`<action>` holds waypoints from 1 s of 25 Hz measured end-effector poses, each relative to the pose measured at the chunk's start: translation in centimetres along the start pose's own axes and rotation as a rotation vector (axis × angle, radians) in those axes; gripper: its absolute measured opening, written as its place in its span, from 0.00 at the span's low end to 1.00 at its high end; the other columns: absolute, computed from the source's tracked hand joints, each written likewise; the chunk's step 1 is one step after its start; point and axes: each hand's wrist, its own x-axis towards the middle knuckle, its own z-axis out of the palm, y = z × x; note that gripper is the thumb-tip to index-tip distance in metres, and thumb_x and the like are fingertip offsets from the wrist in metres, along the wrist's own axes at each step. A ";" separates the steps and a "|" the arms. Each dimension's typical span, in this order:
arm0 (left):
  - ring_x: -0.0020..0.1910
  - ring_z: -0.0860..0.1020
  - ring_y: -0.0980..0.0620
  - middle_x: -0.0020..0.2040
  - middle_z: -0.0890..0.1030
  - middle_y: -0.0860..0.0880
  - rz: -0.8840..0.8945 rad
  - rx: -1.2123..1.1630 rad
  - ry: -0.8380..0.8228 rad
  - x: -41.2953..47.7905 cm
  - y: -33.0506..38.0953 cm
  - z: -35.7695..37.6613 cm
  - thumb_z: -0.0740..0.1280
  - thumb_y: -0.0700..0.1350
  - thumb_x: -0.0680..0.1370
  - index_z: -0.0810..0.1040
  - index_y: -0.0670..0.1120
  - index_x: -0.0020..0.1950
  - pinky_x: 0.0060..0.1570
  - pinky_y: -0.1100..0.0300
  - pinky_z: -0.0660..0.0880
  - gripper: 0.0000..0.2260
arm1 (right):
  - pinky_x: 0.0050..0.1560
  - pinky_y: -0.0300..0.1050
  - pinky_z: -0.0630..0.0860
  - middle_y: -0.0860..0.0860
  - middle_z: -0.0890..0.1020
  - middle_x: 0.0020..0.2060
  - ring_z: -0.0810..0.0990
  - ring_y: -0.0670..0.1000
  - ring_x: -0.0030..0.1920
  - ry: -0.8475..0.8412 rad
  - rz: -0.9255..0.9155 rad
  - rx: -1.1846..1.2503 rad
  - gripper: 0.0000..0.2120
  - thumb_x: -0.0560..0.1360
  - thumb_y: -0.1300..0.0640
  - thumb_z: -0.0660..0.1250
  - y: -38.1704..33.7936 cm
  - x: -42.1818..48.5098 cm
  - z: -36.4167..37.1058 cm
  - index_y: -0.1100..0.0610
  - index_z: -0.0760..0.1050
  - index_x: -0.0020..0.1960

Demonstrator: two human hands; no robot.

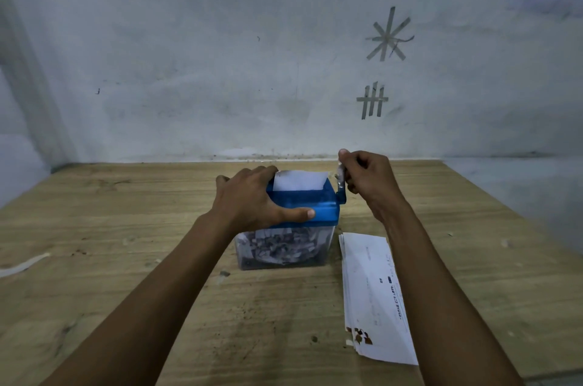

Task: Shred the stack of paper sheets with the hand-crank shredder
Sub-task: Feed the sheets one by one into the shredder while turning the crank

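Observation:
A small shredder with a blue top (318, 204) and a clear bin (284, 248) full of paper shreds stands mid-table. A white sheet (299, 181) sticks up from its slot. My left hand (249, 199) grips the blue top from the left, thumb along its front edge. My right hand (367, 179) pinches the pale knob of the blue crank (341, 193) on the shredder's right side, with the knob near the top of its turn. A stack of white paper sheets (375, 297) lies flat to the right of the shredder, under my right forearm.
The wooden table (126, 259) meets a pale wall (220, 70) at the back, with tape marks (389, 35) on it. A strip of white tape (22, 265) lies at the table's left edge. Small paper scraps (359, 336) sit on the stack's near corner.

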 end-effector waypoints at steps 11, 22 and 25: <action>0.64 0.74 0.48 0.65 0.78 0.57 -0.030 0.010 0.033 -0.1 0.5 0.1 0.50 0.86 0.56 0.70 0.64 0.69 0.64 0.41 0.67 0.48 | 0.28 0.42 0.71 0.58 0.80 0.36 0.75 0.53 0.31 -0.051 0.659 0.310 0.09 0.80 0.60 0.62 6.5 -0.3 2.7 0.63 0.79 0.49; 0.61 0.76 0.50 0.61 0.79 0.57 -0.022 0.018 0.058 -0.4 0.6 -0.2 0.49 0.86 0.55 0.72 0.59 0.67 0.62 0.45 0.63 0.49 | 0.33 0.42 0.69 0.49 0.77 0.30 0.72 0.46 0.31 -0.159 0.134 -0.166 0.12 0.82 0.53 0.64 1.9 -10.2 -2.5 0.58 0.81 0.45; 0.58 0.76 0.52 0.58 0.80 0.57 0.025 0.025 0.054 -0.3 0.5 -0.2 0.48 0.85 0.55 0.73 0.58 0.65 0.59 0.47 0.62 0.49 | 0.35 0.40 0.71 0.48 0.81 0.31 0.75 0.44 0.33 -0.132 -0.010 -0.117 0.05 0.79 0.54 0.69 0.5 -10.1 -3.2 0.55 0.81 0.50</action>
